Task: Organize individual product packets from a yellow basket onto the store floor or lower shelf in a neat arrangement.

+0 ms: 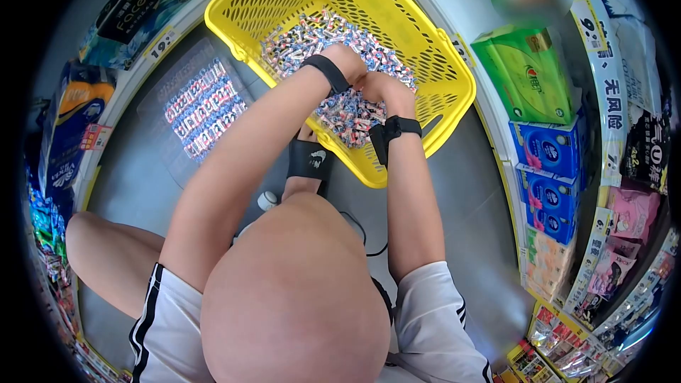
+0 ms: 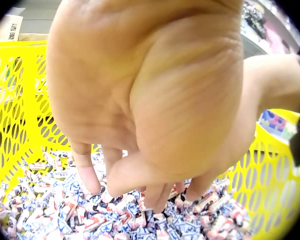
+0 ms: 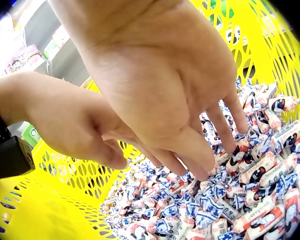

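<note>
A yellow basket (image 1: pixel 454 64) holds a heap of wrapped candies (image 1: pixel 298 42) in white, blue and red. Over the heap, the left hand (image 1: pixel 344 64) and the right hand (image 1: pixel 386 92) are side by side, close together. In the left wrist view the left hand (image 2: pixel 145 100) points its fingers down to the candies (image 2: pixel 45 200). The right wrist view shows the right hand (image 3: pixel 165 85) with straight, spread fingers touching the candies (image 3: pixel 260 170). No candy is seen gripped in either hand.
A clear tray with rows of candies (image 1: pixel 206 110) lies on the floor left of the basket. Shelves with tissue packs (image 1: pixel 528 74) stand at the right, with more packs (image 1: pixel 142 10) at the left. A sandalled foot (image 1: pixel 308 159) and a small white object (image 1: pixel 267 201) are near the basket.
</note>
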